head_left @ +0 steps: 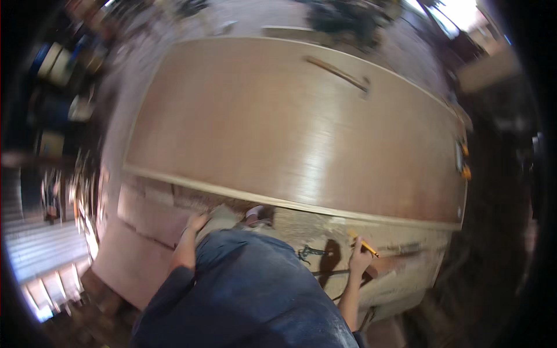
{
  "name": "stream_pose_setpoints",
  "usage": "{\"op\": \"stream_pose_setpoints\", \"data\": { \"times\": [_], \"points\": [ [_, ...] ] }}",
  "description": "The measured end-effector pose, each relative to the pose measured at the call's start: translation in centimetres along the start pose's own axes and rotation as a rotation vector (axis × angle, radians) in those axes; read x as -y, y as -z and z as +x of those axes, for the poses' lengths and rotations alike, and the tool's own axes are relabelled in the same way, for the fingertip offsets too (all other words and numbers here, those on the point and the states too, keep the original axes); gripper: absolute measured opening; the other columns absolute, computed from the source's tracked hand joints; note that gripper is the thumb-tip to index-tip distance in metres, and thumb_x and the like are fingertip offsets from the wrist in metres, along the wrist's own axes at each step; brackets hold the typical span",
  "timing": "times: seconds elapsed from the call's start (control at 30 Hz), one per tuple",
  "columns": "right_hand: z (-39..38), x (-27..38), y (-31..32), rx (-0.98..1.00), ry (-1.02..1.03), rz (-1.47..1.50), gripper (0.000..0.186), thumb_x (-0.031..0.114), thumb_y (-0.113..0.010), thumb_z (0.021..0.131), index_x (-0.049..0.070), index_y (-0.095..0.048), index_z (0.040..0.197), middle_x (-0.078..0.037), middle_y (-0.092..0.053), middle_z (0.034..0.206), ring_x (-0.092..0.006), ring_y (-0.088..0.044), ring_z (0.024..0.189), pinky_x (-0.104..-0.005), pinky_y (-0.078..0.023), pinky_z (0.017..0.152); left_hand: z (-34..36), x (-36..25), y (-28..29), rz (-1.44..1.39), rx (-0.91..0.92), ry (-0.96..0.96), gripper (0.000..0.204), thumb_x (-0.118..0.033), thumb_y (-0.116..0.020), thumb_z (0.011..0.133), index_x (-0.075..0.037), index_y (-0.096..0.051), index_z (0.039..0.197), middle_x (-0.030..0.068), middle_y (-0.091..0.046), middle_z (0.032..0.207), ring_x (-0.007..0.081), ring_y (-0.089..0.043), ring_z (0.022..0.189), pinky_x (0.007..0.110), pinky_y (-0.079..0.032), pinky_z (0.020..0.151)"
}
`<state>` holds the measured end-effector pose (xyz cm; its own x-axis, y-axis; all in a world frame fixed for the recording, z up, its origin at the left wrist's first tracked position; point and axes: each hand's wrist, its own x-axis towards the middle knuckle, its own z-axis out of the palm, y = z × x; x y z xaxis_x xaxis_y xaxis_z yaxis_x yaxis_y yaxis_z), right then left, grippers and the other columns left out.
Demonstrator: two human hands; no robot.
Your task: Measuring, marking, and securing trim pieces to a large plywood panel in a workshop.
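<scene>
A large flat brown wooden panel (226, 116) with a pale edge strip lies in front of me. My right hand (361, 259) is closed around a slim yellow pencil (368, 248), just short of the panel's near edge. The pencil slants down to the right and shows a dark end. My left hand (199, 221) hangs low beside my leg, near the panel's near-left edge; blur hides how its fingers lie. A hammer (339, 75) with a wooden handle rests on the far part of the panel.
Below the panel, a black hand tool (313, 251) lies on a pale board (296, 229). At the panel's right end sits a yellow-and-black tool (463, 159). Pinkish boards (130, 255) are on the left. Blurred containers (57, 64) stand far left.
</scene>
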<state>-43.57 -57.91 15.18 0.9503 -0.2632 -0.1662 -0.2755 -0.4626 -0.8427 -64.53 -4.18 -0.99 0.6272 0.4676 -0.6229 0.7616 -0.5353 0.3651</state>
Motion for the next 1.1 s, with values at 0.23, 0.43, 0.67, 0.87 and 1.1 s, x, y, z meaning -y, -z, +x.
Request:
{"op": "stream_pose_setpoints", "data": {
  "times": [0.23,0.43,0.67,0.87,1.1],
  "points": [
    [-8.1,14.5,-20.3,0.509,0.190,0.351,0.032,0.026,-0.041,0.101,0.001,-0.048,0.083,-0.011,-0.060,0.073,-0.0131,-0.054,0.059,-0.0257,-0.044,0.055,2.8,-0.8,3.6,-0.203,0.085,0.035,0.042,-0.037,-0.056,0.080,-0.009,-0.066,0.110,0.0199,-0.064,0.110,0.0353,-0.060,0.104,0.043,-0.046,0.091],
    [-12.3,24.2,-31.7,0.810,0.289,0.200,0.035,0.033,-0.040,0.101,0.006,-0.046,0.079,-0.005,-0.052,0.061,-0.0096,-0.047,0.049,-0.0233,-0.038,0.047,4.9,11.2,5.1,-0.427,-0.133,0.150,0.044,-0.041,-0.055,0.083,-0.012,-0.063,0.116,0.0175,-0.064,0.112,0.0341,-0.059,0.105,0.042,-0.046,0.091],
    [-16.7,25.2,-44.0,0.890,0.191,0.119,0.033,0.032,-0.044,0.100,0.010,-0.045,0.075,0.005,-0.038,0.055,-0.0028,-0.034,0.043,-0.0202,-0.026,0.038,6.4,27.9,9.6,-0.734,-0.171,0.390,0.041,-0.035,-0.054,0.088,-0.005,-0.062,0.114,0.0213,-0.066,0.097,0.0370,-0.062,0.090,0.042,-0.048,0.083],
    [-24.7,29.6,-60.8,0.835,0.349,-0.143,0.029,0.027,-0.048,0.097,0.002,-0.058,0.086,-0.004,-0.056,0.075,-0.0109,-0.053,0.068,-0.0274,-0.043,0.056,5.0,42.7,18.2,-1.111,-0.277,0.694,0.031,-0.029,-0.053,0.090,-0.003,-0.062,0.105,0.0072,-0.065,0.078,0.0145,-0.060,0.064,0.028,-0.046,0.051],
    [-30.2,35.8,-76.8,0.684,0.868,-0.485,0.025,0.021,-0.059,0.082,-0.002,-0.063,0.092,-0.014,-0.058,0.114,-0.0334,-0.054,0.103,-0.0400,-0.045,0.087,4.2,52.5,25.1,-1.310,-0.370,0.717,0.033,-0.035,-0.052,0.090,-0.003,-0.061,0.094,0.0055,-0.062,0.078,0.0147,-0.059,0.063,0.027,-0.042,0.048]
  ]
}}
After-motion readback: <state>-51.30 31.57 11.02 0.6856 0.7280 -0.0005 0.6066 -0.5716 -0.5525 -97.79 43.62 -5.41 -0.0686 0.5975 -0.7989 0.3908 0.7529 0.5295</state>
